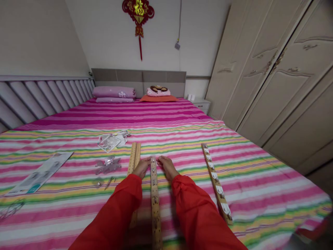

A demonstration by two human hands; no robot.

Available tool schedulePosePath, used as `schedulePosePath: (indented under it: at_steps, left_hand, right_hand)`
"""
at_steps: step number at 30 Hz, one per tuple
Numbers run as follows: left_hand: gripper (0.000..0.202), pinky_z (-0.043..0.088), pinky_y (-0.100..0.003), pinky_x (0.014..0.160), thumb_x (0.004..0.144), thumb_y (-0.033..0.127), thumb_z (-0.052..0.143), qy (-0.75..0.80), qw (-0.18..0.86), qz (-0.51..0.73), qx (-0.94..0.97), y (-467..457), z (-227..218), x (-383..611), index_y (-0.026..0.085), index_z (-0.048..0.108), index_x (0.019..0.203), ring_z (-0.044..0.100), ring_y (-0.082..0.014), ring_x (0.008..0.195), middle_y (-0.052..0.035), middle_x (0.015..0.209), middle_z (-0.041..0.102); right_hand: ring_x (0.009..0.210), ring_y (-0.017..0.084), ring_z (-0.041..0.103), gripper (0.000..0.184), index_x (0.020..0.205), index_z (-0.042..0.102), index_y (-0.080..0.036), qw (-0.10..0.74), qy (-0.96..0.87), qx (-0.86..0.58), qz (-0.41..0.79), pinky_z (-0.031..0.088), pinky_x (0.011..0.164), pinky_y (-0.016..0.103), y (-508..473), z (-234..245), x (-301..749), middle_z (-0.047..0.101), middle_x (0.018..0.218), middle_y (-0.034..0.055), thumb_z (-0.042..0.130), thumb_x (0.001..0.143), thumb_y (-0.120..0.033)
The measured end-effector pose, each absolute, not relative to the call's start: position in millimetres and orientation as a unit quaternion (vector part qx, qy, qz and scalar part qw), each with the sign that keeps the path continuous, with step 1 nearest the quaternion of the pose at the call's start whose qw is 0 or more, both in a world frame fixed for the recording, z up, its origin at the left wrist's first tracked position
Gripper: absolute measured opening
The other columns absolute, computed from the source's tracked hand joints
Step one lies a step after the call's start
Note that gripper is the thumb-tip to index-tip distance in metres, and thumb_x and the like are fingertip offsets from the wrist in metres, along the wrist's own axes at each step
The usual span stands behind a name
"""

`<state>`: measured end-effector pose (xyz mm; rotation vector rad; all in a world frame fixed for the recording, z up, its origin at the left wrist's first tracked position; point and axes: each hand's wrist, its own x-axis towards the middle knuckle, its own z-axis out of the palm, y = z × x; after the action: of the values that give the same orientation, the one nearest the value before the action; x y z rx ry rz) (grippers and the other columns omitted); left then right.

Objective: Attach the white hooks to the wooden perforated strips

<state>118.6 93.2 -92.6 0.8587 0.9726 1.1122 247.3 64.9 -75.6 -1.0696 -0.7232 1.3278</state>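
Observation:
A narrow wooden strip (155,189) with rows of holes lies lengthwise before me, with several small metal fittings along its top. My left hand (142,167) has its fingers pressed together at the far left edge of this strip. Just right of the same end is my right hand (168,166), its fingers loosely bent and slightly apart, with nothing visible in them. Two bare perforated wooden strips (133,156) lie side by side at my left hand, partly hidden by my sleeve. Farther right rests another wooden strip (215,180) carrying several white pieces with metal fittings.
Crumpled clear packaging (109,165) and a small metal tool (110,183) lie on the striped bedspread (187,139). More plastic bags (113,140) are beyond. At left are a long blister card (41,173) and thin tangled pieces (11,209). A wardrobe (281,80) stands right.

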Motion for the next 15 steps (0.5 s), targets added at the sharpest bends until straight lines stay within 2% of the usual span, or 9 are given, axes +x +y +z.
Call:
schedulePosePath:
  at_steps: [3, 5, 8, 11, 14, 15]
  left_hand:
    - [0.026, 0.047, -0.031, 0.077, 0.047, 0.013, 0.079, 0.459, 0.640, 0.496, 0.365, 95.3, -92.9, 118.1, 0.010, 0.072, 0.072, 0.065, -0.0200, 0.076, -0.0047, 0.064, 0.069]
    - [0.022, 0.047, -0.029, 0.074, 0.048, 0.011, 0.077, 0.476, 0.631, 0.498, 0.356, 96.5, -93.2, 118.5, 0.011, 0.071, 0.069, 0.063, -0.0182, 0.072, -0.0034, 0.061, 0.067]
    - [0.018, 0.045, -0.028, 0.071, 0.049, 0.009, 0.075, 0.494, 0.620, 0.498, 0.351, 95.8, -92.0, 120.3, 0.012, 0.069, 0.066, 0.061, -0.0164, 0.068, -0.0022, 0.057, 0.064]
    - [0.016, 0.045, -0.028, 0.070, 0.050, 0.013, 0.075, 0.502, 0.612, 0.496, 0.356, 90.6, -87.0, 121.8, 0.013, 0.068, 0.064, 0.060, -0.0169, 0.069, -0.0016, 0.057, 0.063]
    - [0.019, 0.044, -0.028, 0.070, 0.050, 0.021, 0.078, 0.505, 0.606, 0.494, 0.366, 81.8, -79.6, 121.8, 0.016, 0.065, 0.063, 0.060, -0.0173, 0.072, -0.0012, 0.059, 0.064]
    - [0.021, 0.044, -0.027, 0.070, 0.050, 0.024, 0.079, 0.506, 0.604, 0.493, 0.369, 78.6, -77.2, 121.5, 0.016, 0.064, 0.062, 0.060, -0.0172, 0.072, -0.0011, 0.060, 0.064]
  right_hand:
    - [0.053, 0.011, 0.046, 0.023, 0.057, 0.056, -0.018, 0.615, -0.329, -0.477, 0.535, 0.035, 0.052, 0.023, 33.0, -66.0, 253.2, 0.053, 0.052, -0.0044, 0.069, 0.061, -0.036]
    - [0.058, 0.013, 0.048, 0.025, 0.060, 0.060, -0.017, 0.623, -0.344, -0.484, 0.509, 0.037, 0.055, 0.024, -4.9, -62.1, 259.7, 0.056, 0.056, -0.0029, 0.070, 0.063, -0.040]
    - [0.066, 0.015, 0.052, 0.029, 0.075, 0.065, -0.018, 0.625, -0.403, -0.485, 0.460, 0.040, 0.059, 0.025, -80.4, -65.8, 271.8, 0.061, 0.070, 0.0003, 0.063, 0.075, -0.046]
    - [0.057, 0.013, 0.047, 0.035, 0.072, 0.063, -0.017, 0.582, -0.409, -0.510, 0.483, 0.036, 0.053, 0.023, -155.5, -85.8, 281.8, 0.056, 0.062, -0.0010, 0.060, 0.080, -0.051]
    - [0.047, 0.011, 0.044, 0.045, 0.070, 0.063, -0.017, 0.541, -0.348, -0.536, 0.546, 0.031, 0.045, 0.022, -208.7, -116.7, 284.6, 0.051, 0.051, -0.0022, 0.058, 0.077, -0.061]
    - [0.043, 0.010, 0.043, 0.050, 0.072, 0.064, -0.016, 0.527, -0.326, -0.538, 0.571, 0.030, 0.042, 0.022, -220.3, -126.9, 283.5, 0.054, 0.053, -0.0008, 0.057, 0.075, -0.066]
